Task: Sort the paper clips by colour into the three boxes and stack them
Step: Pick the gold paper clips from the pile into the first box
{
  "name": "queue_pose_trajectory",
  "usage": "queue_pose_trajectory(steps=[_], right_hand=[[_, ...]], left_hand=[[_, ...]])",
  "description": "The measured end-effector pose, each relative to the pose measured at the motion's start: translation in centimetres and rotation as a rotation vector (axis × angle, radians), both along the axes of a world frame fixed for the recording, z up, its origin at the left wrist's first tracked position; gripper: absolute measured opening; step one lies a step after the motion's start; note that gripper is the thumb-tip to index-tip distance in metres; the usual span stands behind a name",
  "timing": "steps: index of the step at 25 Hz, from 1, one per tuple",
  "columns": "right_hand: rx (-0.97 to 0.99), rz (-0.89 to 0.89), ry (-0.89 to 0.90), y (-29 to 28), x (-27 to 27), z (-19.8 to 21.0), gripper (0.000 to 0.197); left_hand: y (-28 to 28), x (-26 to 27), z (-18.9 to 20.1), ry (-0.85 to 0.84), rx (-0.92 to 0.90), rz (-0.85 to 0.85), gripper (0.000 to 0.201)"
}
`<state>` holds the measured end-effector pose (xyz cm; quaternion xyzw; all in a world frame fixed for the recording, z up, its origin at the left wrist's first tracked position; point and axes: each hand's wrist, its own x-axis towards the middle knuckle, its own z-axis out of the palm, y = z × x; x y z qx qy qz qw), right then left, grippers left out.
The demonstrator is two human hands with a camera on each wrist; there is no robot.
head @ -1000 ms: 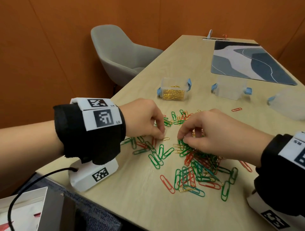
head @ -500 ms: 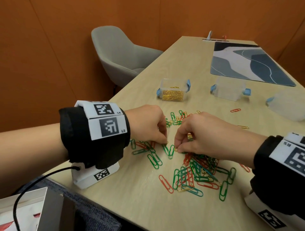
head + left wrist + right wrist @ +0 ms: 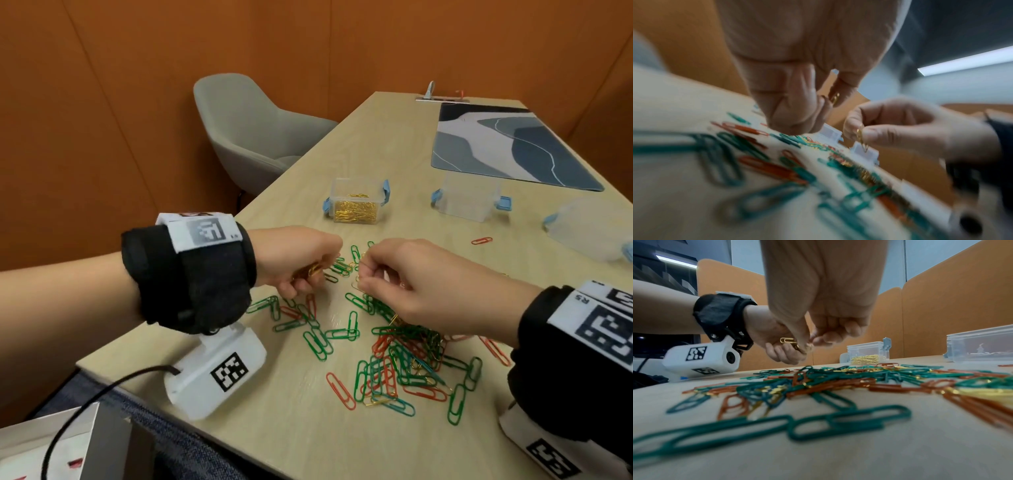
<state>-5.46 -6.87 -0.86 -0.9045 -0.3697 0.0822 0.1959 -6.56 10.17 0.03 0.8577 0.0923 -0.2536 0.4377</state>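
Orange partition walls close round a pale wooden table (image 3: pixel 376 137), and the landmark on it is the loose pile of paper clips (image 3: pixel 404 346), green, red and gold mixed together near the front edge. A second ago both hands were down in that pile with fingertips on the tabletop; now both have lifted just clear of its far side and drawn together. The left hand (image 3: pixel 298 257) is curled round a small bunch of gold clips (image 3: pixel 313 270) it has gathered. The right hand (image 3: pixel 411 277) pinches a single gold clip (image 3: pixel 861 138) between thumb and forefinger and holds it close to the left, as if to hand it over.

Beyond the pile stands the box with gold clips (image 3: pixel 356 202), open and already partly filled. Two clear boxes (image 3: pixel 469 202), one to the right of the first and another further right at the table's edge, look empty. A lone red clip (image 3: pixel 481 240) lies between pile and boxes.

My reading: gold is being collected first, and the lift suggests a handful is nearly ready for its box. Green and red are untouched, so stacking is a long way off.
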Motion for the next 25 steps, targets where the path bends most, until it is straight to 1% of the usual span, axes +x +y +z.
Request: queue_pose_trajectory(steps=[2, 4, 5, 8, 11, 13, 14, 16, 18, 19, 20, 21, 22, 23, 25], right_hand=[[0.173, 0.001, 0.024, 0.1, -0.2, 0.2, 0.013], [0.299, 0.003, 0.015, 0.3, -0.2, 0.2, 0.01], [0.336, 0.005, 0.001, 0.4, -0.2, 0.2, 0.008], [0.393, 0.009, -0.009, 0.4, -0.2, 0.4, 0.006], [0.411, -0.022, -0.057, 0.0, 0.2, 0.2, 0.011], [0.314, -0.11, -0.137, -1.0, 0.9, -0.2, 0.011], [0.219, -0.154, -0.147, -1.7, 1.2, -0.4, 0.01], [0.021, -0.196, -0.132, -3.3, 1.5, -0.6, 0.009], [-0.115, -0.198, -0.116, -4.5, 1.5, -0.5, 0.01], [-0.162, -0.195, -0.108, -4.8, 1.4, -0.4, 0.011], [-0.192, -0.192, -0.103, -4.9, 1.3, -0.3, 0.013], [-0.211, -0.189, -0.106, -4.9, 1.1, -0.2, 0.014], [-0.227, -0.18, -0.121, -4.8, 0.9, -0.1, 0.014], [-0.246, -0.172, -0.136, -4.7, 0.8, 0.0, 0.016], [-0.27, -0.153, -0.15, -4.4, 0.5, 0.2, 0.022]], left_hand=[[0.3, 0.0, 0.2, 0.114, -0.25, 0.084, 0.009], [0.2, -0.1, 0.0, 0.197, -0.432, 0.074, 0.013], [-0.1, -0.1, -0.3, 0.211, -0.49, 0.067, 0.016], [-0.7, -0.1, -0.9, 0.221, -0.601, 0.089, 0.021], [-0.7, 0.2, -1.1, 0.252, -0.624, 0.125, 0.031], [-0.5, 0.4, -0.8, 0.272, -0.569, 0.127, 0.038], [-0.4, 0.5, -0.5, 0.272, -0.5, 0.098, 0.037], [-0.2, 1.1, 0.5, 0.224, -0.278, -0.016, 0.034], [-0.3, 2.6, 1.8, 0.074, 0.014, -0.096, 0.033], [-0.3, 3.7, 2.5, -0.041, 0.156, -0.094, 0.031], [-0.4, 5.0, 3.0, -0.164, 0.259, -0.07, 0.03], [-0.7, 6.5, 3.4, -0.269, 0.299, -0.034, 0.029], [-1.1, 7.8, 3.7, -0.346, 0.291, 0.007, 0.03], [-1.6, 9.1, 3.9, -0.403, 0.268, 0.039, 0.03], [-2.4, 11.3, 3.6, -0.45, 0.233, 0.06, 0.031]])
